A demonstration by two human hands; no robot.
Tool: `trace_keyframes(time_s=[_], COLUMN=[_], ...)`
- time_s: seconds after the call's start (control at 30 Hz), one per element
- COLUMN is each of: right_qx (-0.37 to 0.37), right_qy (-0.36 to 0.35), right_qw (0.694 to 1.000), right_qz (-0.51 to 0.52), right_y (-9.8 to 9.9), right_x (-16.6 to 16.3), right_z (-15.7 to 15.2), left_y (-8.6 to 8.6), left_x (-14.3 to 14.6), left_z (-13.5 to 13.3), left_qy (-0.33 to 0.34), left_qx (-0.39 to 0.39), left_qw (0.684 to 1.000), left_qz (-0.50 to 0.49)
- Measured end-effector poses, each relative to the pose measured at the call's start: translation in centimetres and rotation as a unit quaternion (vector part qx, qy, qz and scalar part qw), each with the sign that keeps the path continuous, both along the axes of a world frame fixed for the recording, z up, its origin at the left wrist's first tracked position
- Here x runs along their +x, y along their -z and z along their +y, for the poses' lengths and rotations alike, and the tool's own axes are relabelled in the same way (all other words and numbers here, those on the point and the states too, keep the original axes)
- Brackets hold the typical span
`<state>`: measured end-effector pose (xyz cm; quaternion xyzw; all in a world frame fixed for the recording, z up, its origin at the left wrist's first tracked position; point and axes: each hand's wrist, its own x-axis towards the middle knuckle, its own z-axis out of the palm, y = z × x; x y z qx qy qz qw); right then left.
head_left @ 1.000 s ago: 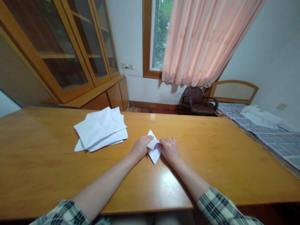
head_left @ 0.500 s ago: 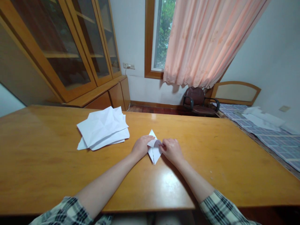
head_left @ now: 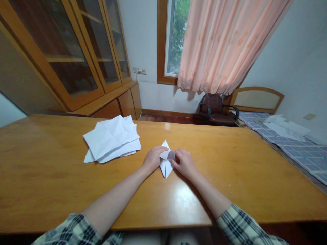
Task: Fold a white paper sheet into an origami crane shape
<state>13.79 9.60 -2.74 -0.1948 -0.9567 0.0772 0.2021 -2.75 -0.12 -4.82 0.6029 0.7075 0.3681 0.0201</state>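
Observation:
A small diamond of folded white paper [head_left: 166, 166] lies on the table in front of me, a center slit running down its lower half. My left hand [head_left: 153, 160] grips its left side, fingers over the upper part and thumb hidden. From the right, my right hand [head_left: 184, 162] pinches a raised flap at the paper's right edge between thumb and fingers. The flap curls up and looks shaded. Both hands are at the same height on the paper, close together.
A pile of creased white paper sheets [head_left: 112, 137] lies on the wooden table [head_left: 63, 190] to the left. Behind stand a glass-door cabinet [head_left: 84, 68] and an office chair [head_left: 216, 107]. A bed [head_left: 278, 136] with white papers is at the right.
My right thumb and fingers have moved slightly left over the paper, bringing the flap inward. The lower slit shows wider. My left hand stays in nearly the same place.

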Motion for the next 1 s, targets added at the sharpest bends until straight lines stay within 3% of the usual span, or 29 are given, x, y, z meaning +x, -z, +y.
trace_keyframes(time_s=[0.17,0.4,0.77,0.87,1.0], right_qx=[-0.037,0.046,0.164,0.143,0.032], right_qy=[0.051,0.052,-0.044,-0.060,-0.023], right_qw=[0.998,0.998,0.985,0.988,0.999], right_qz=[0.003,0.012,-0.009,-0.004,0.011], right_y=[-0.1,0.0,-0.1,0.3,0.5], right_x=[0.3,-0.3,-0.4,-0.4,-0.5], right_z=[0.0,-0.3,-2.1,-1.9,-1.7], left_y=[0.0,-0.1,-0.1,-0.2,-0.9], left_x=[0.0,0.1,0.2,0.3,0.7], left_z=[0.0,0.0,-0.1,-0.3,-0.6], left_qy=[-0.006,-0.011,-0.038,-0.033,-0.033], left_qx=[-0.005,-0.002,0.000,0.009,0.001], left_qw=[1.000,1.000,0.999,0.999,0.999], left_qz=[0.003,0.002,0.016,0.025,0.028])
